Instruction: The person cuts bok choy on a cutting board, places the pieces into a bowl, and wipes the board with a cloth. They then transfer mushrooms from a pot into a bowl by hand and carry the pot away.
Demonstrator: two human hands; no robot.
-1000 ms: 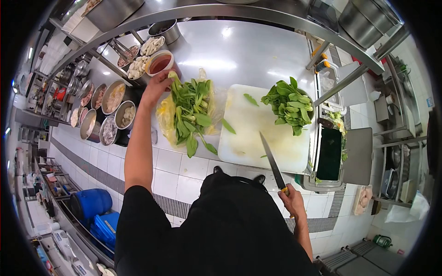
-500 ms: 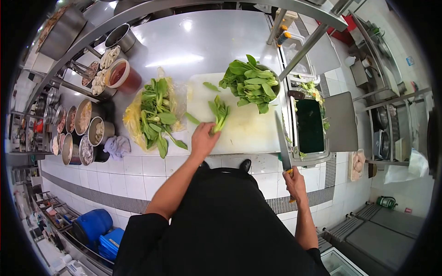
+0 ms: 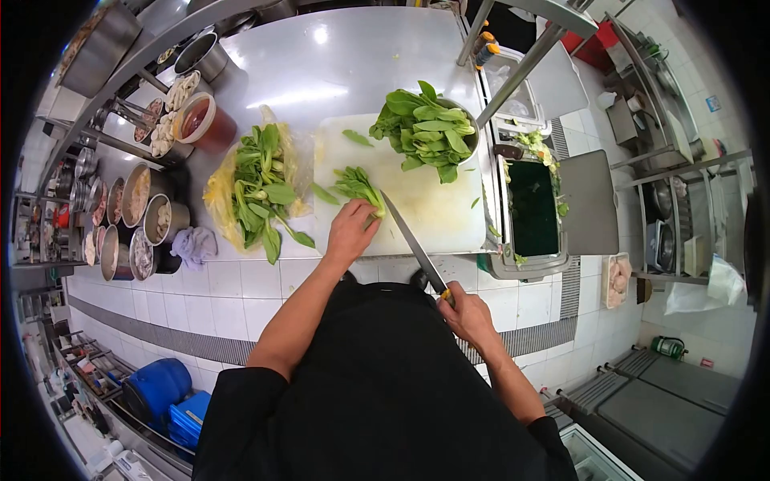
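Note:
On the white cutting board (image 3: 425, 232), my left hand (image 3: 351, 230) grips a small head of bok choy (image 3: 358, 184), its leaves pointing up and left. My right hand (image 3: 468, 315) is closed round the handle of a long kitchen knife (image 3: 413, 244). The blade slants up to the left, its tip right beside the stem end of the bok choy. A bowl heaped with bok choy (image 3: 425, 128) stands at the board's upper right. Left of the board, a yellow plastic bag (image 3: 218, 199) lies open around more bok choy (image 3: 261, 192). Loose leaves (image 3: 356, 138) rest on the board.
Right of the board is an open bin (image 3: 533, 208) with vegetable scraps along its rim. Metal pots of ingredients (image 3: 167, 218), a tub of red liquid (image 3: 205, 122) and a crumpled cloth (image 3: 192, 245) stand at the left. A steel rail (image 3: 281, 11) crosses overhead.
My right hand has swung the knife left from beside the bin to over the board, near the bok choy. The bok choy in my left hand has turned, its leaves now leaning left.

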